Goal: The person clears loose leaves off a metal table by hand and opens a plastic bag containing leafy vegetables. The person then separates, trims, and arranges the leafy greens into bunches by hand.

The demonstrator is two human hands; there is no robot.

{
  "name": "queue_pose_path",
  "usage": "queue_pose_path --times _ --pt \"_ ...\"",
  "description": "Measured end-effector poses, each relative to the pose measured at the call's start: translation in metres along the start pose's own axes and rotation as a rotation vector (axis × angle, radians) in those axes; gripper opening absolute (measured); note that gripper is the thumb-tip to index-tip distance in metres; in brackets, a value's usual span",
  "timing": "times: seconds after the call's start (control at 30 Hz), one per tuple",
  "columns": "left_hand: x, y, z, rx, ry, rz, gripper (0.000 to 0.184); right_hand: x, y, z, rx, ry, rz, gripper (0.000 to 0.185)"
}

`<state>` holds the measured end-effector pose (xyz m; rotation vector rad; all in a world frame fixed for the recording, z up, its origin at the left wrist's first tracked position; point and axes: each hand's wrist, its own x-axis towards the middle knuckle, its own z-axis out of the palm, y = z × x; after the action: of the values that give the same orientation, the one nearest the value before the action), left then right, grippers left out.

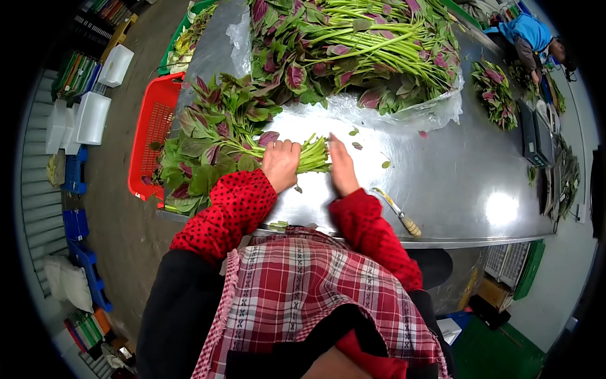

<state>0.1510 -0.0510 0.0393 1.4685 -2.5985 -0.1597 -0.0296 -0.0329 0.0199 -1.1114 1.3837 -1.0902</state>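
So the left hand (281,165) had a solid grip on a bunch of leafy stems (311,155), just in from the bench's (461,183) front edge, leaves off toward the front-left corner. The right hand (343,165) was open, fingers out straight by the stem ends; can't tell if it was touching. A red crate (150,123) sat right beside the left edge. Greens (379,44) were heaped toward the far side, so moving room was mostly rightward, past the wood-handled knife (399,215) near the front edge.
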Motion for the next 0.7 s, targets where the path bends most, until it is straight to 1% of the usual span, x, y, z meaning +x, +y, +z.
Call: queue_pose_path --times 0.03,0.07,0.1,0.13,0.2,0.27,0.33,0.37,0.4,0.47,0.53,0.6,0.67,0.7 --pt "-0.002 -0.002 0.001 0.017 0.003 0.016 0.034 -0.003 -0.008 -0.023 -0.034 0.088 0.025 0.043" --pt "-0.002 -0.004 0.002 0.031 0.007 0.029 0.03 -0.013 -0.017 -0.053 -0.115 0.184 -0.08 0.044" --pt "-0.001 -0.005 0.004 0.02 0.01 0.028 0.028 -0.025 -0.021 -0.096 -0.389 0.182 -0.186 0.047" --pt "0.002 -0.007 0.005 0.012 0.017 0.019 0.028 -0.04 -0.009 -0.142 -0.697 0.128 -0.238 0.049" --pt "0.007 -0.007 0.009 -0.013 -0.006 -0.013 0.032 -0.088 -0.026 -0.186 -1.161 -0.017 0.022 0.051" --pt "0.02 -0.009 0.014 -0.001 0.037 -0.039 0.031 -0.122 0.001 -0.202 -1.265 -0.028 0.012 0.044" --pt "0.029 -0.009 0.016 -0.015 0.066 -0.065 0.03 -0.132 0.01 -0.197 -1.318 -0.028 0.02 0.034" --pt "0.026 -0.01 0.011 0.019 0.051 -0.033 0.03 -0.134 0.009 -0.19 -1.315 0.008 -0.101 0.023" --pt "0.023 -0.009 0.011 0.02 0.05 -0.041 0.03 -0.131 0.007 -0.182 -1.314 0.001 -0.104 0.023" --pt "0.016 -0.007 0.01 0.054 0.091 0.074 0.03 -0.116 -0.01 -0.154 -1.112 0.082 -0.198 0.021" --pt "0.017 -0.006 0.008 0.072 0.091 0.085 0.029 -0.093 -0.035 -0.099 -0.884 0.125 -0.25 0.022" --pt "0.02 -0.009 0.008 0.003 0.02 0.051 0.03 -0.075 -0.043 -0.046 -0.706 0.073 -0.23 0.022" --pt "0.021 -0.009 0.007 0.003 0.02 0.047 0.031 -0.058 -0.04 -0.012 -0.723 0.088 -0.383 0.018" --pt "0.022 -0.009 0.007 -0.002 0.02 0.041 0.032 -0.055 -0.035 -0.004 -0.772 0.061 -0.358 0.016"
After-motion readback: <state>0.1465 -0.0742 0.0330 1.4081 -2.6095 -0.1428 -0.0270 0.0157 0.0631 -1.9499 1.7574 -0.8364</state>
